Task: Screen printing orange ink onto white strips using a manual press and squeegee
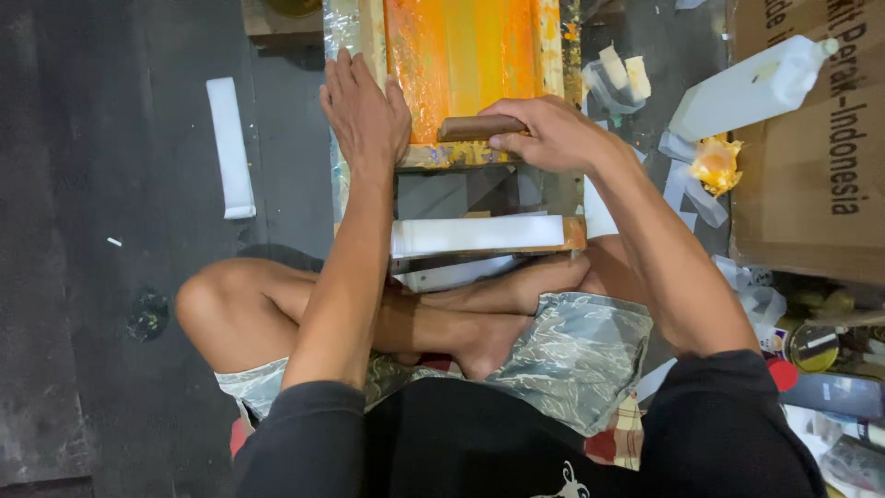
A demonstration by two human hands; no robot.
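I sit cross-legged on a dark floor with a wooden-framed printing screen [550,37] in front of me, its mesh coated in orange ink. My left hand [365,112] lies flat, fingers together, on the frame's left edge and presses down on it. My right hand [546,135] grips a brown wooden squeegee handle [475,127] at the near end of the orange mesh. Below the frame lies a white strip [475,234] across a grey board just above my feet.
A white plastic bottle [751,88] lies on a brown cardboard box [816,157] at the right. An orange-stained rag [715,164] and tape scraps sit beside it. A white strip [230,148] lies on the floor at left. Tins and lids [811,346] crowd the lower right.
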